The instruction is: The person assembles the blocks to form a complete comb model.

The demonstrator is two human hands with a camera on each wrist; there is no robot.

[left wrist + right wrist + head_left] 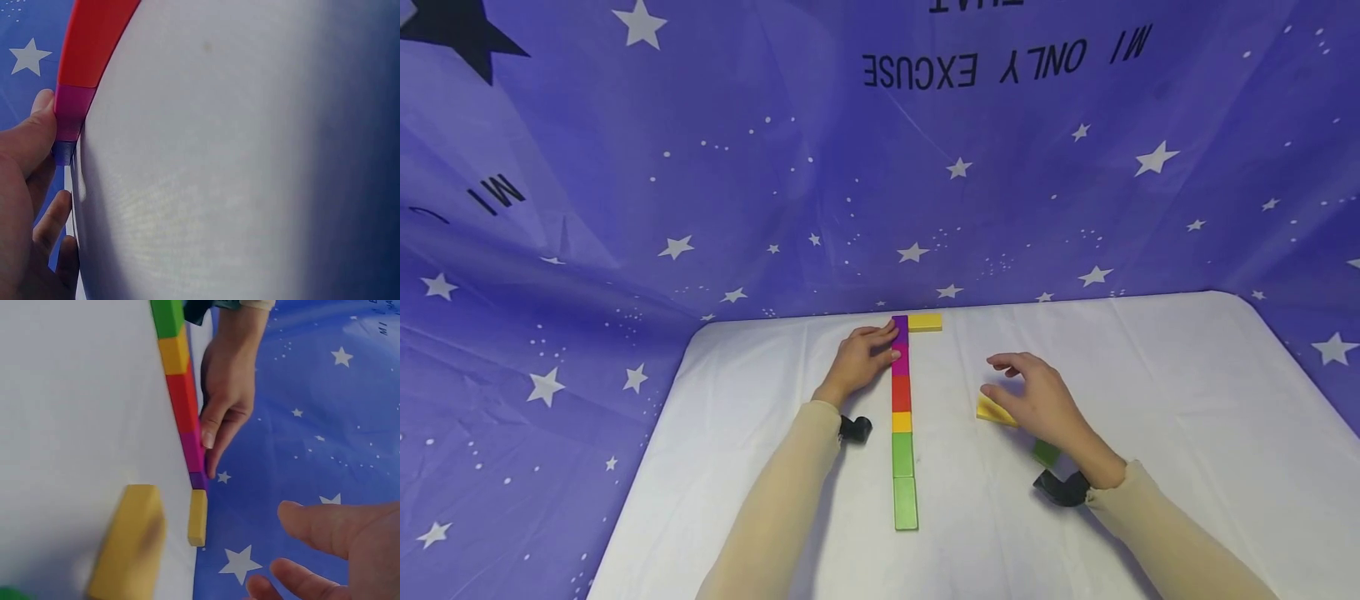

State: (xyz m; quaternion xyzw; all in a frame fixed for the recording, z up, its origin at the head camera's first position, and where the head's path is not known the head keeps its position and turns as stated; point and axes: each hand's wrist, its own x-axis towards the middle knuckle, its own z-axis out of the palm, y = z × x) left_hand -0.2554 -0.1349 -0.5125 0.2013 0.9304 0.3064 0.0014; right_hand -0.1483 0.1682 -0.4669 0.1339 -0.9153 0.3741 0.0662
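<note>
The left hand [861,358], grip unclenched, touched the purple rectangular block [902,333] and magenta rectangular block [903,363] in a straight row on the white-covered tabletop [1187,392]; the right hand [1045,402], grip released, hung near a loose yellow rectangular block [995,410].

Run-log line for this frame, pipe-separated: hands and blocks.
left hand: touching purple block, magenta block | right hand: holding nothing, near loose yellow block | far yellow block: beside purple block

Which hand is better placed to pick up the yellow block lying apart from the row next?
Probably the right hand: it hovers by that yellow block, holding nothing, while the left hand is farther off, touching the row of blocks.
</note>
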